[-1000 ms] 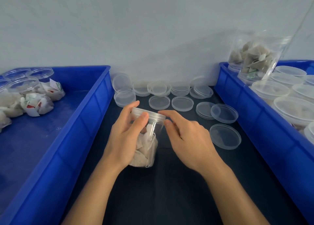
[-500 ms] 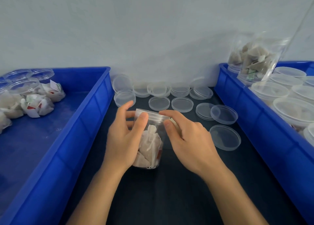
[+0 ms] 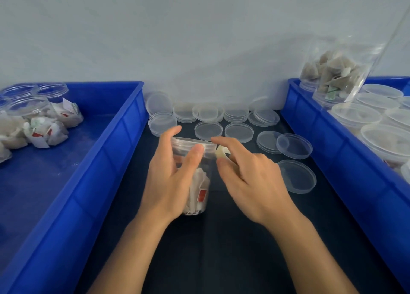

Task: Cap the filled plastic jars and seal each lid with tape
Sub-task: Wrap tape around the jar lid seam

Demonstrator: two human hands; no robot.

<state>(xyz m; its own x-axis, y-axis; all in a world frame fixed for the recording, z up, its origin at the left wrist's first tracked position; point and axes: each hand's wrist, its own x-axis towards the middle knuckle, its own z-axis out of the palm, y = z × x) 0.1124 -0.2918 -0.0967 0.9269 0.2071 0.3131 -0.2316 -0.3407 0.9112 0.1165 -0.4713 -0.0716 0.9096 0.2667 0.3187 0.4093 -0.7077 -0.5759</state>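
Clear plastic is what we have in our grip: the round transparent jar filled with pale tea bags [image 3: 195, 178] stands on the dark table mat [image 3: 221, 249], and our left hand [image 3: 170, 178] wraps its side, thumb pressed against the translucent screw lid [image 3: 193, 146] already sitting on top. Our right hand [image 3: 250, 178] is just to the right of the lid, forefinger and thumb pinching a small pale strip [image 3: 221, 152] that looks to us like the end of a piece of tape; whether it already touches the lid rim we cannot tell.

We judge this jar capped and its sealing only beginning.

Just beyond the grip, loose clear round lids [image 3: 208, 130] lie singly and in short stacks across the mat, reaching back to the grey wall. To the right of our right hand two more lie flat, near the right blue plastic bin [image 3: 332, 151], which holds many lidded jars and a clear bag of tea bags [image 3: 332, 76]. We cannot tell whether any of those are taped.

Well off to the left of our grip, the left blue plastic bin [image 3: 106, 160] holds open-topped jars and loose tea bags [image 3: 44, 131] in its far corner. Those, it seems to us, are waiting for lids, so much of the task is left.
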